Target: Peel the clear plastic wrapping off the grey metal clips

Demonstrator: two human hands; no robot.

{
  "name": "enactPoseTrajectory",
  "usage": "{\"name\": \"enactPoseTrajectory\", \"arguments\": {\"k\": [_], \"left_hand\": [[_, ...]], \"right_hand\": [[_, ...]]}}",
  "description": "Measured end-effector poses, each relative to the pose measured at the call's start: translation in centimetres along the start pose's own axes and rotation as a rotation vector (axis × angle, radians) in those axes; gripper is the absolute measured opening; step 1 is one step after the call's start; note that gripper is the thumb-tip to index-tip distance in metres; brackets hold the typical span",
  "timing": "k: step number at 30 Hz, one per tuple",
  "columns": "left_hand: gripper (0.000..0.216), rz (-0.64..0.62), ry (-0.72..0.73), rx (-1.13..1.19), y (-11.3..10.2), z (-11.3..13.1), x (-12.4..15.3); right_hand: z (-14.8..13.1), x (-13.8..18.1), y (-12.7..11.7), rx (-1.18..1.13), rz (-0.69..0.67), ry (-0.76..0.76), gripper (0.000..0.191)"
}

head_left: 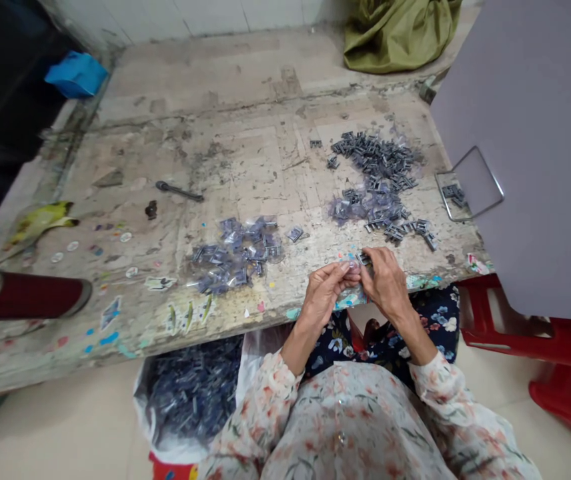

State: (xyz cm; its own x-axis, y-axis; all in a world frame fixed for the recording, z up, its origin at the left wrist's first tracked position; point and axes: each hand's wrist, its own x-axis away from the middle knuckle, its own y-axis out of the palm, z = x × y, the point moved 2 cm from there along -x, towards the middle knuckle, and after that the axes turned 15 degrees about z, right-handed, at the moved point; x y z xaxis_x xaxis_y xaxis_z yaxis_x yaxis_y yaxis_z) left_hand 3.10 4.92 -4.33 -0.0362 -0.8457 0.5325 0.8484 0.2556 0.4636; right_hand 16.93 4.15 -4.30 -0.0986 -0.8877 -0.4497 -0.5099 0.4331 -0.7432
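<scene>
My left hand (326, 291) and my right hand (384, 280) meet at the near edge of a worn table (245, 160). Both pinch a small clear plastic bag (351, 268), and a dark metal part (364, 257) shows at my right fingertips by its mouth. A heap of loose grey metal parts (378, 160) lies further back on the right, with a few clear bags (348, 210) beside it. Left of my hands sits a pile of bagged parts (235, 253).
A big plastic bag full of packed parts (193, 393) stands on the floor under the table edge. A grey board with a wire handle (470, 183) leans at right over red stools (555, 347). A dark wrench (179, 192), a red cylinder (30, 295), a blue box (76, 75) and green cloth (395, 33) are around.
</scene>
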Motion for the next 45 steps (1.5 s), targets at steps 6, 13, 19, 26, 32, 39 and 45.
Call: {"name": "enactPoseTrajectory", "arguments": {"k": [6, 13, 19, 26, 32, 39, 45], "left_hand": [[0.026, 0.024, -0.003, -0.022, -0.4, 0.1, 0.2], [0.029, 0.029, -0.022, -0.026, -0.7, -0.2, -0.1], [0.029, 0.039, -0.011, -0.036, -0.6, -0.1, 0.0], [0.030, 0.033, -0.011, -0.055, -0.6, -0.2, -0.1], [0.029, 0.025, -0.013, -0.047, -0.6, -0.2, -0.1], [0.029, 0.029, -0.011, -0.057, -0.5, -0.1, 0.0], [0.029, 0.017, -0.004, -0.058, -0.6, -0.2, 0.0]], "right_hand": [[1.3, 0.1, -0.9, -0.153, 0.081, 0.045, 0.028], [1.3, 0.3, -1.0, -0.093, 0.087, 0.018, 0.012], [1.5, -0.4, -2.7, 0.039, 0.106, 0.019, 0.018], [1.4, -0.7, -3.5, 0.264, 0.020, -0.023, 0.015], [1.5, -0.3, -3.0, -0.047, -0.081, 0.000, 0.025], [2.6, 0.0, -3.3, -0.044, -0.049, -0.138, 0.034], [2.2, 0.2, -2.0, -0.002, -0.042, -0.155, 0.026]]}}
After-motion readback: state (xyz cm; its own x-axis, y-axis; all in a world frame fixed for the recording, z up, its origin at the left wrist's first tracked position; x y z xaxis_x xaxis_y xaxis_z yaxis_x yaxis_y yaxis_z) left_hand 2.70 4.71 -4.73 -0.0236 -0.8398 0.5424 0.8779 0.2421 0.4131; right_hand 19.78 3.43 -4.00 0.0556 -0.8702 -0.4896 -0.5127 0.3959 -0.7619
